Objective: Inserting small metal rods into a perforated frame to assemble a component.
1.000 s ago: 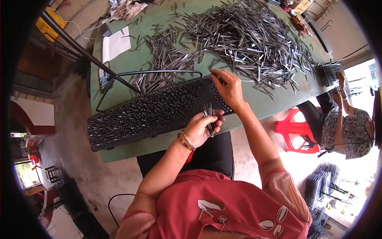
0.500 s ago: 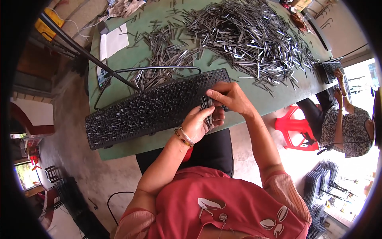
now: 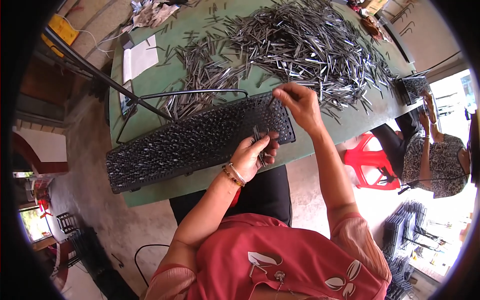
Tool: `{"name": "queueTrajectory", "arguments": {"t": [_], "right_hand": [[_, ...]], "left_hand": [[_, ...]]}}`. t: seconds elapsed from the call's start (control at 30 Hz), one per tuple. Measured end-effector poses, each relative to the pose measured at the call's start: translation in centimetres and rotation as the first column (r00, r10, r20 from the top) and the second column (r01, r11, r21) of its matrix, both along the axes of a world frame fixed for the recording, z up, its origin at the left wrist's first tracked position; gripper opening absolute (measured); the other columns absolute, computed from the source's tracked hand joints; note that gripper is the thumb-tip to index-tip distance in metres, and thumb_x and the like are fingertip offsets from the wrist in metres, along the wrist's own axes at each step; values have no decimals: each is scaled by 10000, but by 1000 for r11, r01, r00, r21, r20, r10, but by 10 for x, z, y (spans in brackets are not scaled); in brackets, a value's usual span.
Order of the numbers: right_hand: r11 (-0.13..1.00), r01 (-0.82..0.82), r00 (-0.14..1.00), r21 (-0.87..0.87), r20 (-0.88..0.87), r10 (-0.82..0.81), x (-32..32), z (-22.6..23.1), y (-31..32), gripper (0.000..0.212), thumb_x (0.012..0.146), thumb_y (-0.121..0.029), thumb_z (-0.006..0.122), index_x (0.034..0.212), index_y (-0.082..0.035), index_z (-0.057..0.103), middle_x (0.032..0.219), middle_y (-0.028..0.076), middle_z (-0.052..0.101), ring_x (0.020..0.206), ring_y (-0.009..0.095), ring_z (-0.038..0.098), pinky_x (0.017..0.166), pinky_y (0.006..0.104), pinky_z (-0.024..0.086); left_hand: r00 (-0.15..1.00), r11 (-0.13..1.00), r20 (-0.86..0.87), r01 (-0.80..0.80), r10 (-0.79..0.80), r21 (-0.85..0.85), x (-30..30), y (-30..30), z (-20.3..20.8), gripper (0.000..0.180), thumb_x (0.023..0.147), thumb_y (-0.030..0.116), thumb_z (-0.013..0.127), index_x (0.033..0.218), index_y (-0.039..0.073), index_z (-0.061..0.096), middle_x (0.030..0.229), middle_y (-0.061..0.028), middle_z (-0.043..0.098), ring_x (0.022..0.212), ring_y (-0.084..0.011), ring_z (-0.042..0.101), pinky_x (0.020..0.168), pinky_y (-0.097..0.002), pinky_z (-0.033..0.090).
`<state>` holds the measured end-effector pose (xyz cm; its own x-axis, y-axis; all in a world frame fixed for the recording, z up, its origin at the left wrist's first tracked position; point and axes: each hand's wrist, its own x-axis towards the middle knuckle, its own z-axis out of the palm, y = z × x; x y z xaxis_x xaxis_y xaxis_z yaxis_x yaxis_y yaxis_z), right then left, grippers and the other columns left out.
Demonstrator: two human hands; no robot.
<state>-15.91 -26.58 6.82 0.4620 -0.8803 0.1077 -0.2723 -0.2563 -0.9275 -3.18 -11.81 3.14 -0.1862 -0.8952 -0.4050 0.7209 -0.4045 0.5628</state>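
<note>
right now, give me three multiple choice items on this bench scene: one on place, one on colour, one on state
1. Where is the pile of metal pins?
A. on the floor
B. on the table beyond the rack
C. in a bucket

2. What colour is the table?
A. green
B. white
C. orange

3. What is the left hand doing?
A. lying flat and empty
B. holding a bundle of pins in its grip
C. gripping a hammer

Answers:
1 B, the pins lie spread on the tabletop on the far side of the black rack.
2 A, the bare top shows green around the pile.
3 B, several thin pins stick up out of the closed fingers, while the right hand pinches one pin over the rack.
</note>
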Motion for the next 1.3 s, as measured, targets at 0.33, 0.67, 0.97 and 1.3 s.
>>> {"name": "queueTrajectory", "arguments": {"t": [0.33, 0.67, 0.97, 1.3], "right_hand": [[973, -98, 995, -209, -9, 98, 11, -22, -29, 180, 841, -122, 655, 966, 8, 651, 803, 65, 671, 684, 98, 627, 626, 227, 489], [989, -13, 1000, -145, 14, 15, 13, -39, -20, 172, 821, -117, 671, 946, 1, 664, 818, 78, 672, 733, 123, 642, 672, 243, 500], [899, -123, 992, -421, -60, 107, 12, -43, -17, 162, 784, -110, 677, 912, -10, 675, 895, 127, 660, 801, 279, 644, 711, 332, 505], [991, -122, 992, -61, -22, 120, -3, -8, 3, 231, 854, -194, 659, 928, 25, 668, 822, 62, 643, 738, 111, 581, 664, 261, 471]], "left_hand": [[999, 998, 22, 32, -33, 51, -7, 5, -1, 263, 943, 222, 499, 1120, 40, 567, 869, -17, 587, 748, -96, 555, 637, -245, 470], [999, 998, 19, 50, -50, 36, -10, 6, -2, 287, 941, 233, 508, 1141, 34, 558, 877, -19, 582, 756, -93, 554, 638, -236, 462], [998, 998, 35, 53, -54, 37, -10, 8, 2, 251, 935, 190, 503, 1124, 39, 567, 866, -26, 598, 738, -87, 546, 600, -226, 456], [998, 998, -60, 12, -16, -59, -4, -2, 10, 244, 913, 122, 492, 1119, 9, 556, 909, -49, 602, 767, -108, 561, 642, -243, 469]]}}
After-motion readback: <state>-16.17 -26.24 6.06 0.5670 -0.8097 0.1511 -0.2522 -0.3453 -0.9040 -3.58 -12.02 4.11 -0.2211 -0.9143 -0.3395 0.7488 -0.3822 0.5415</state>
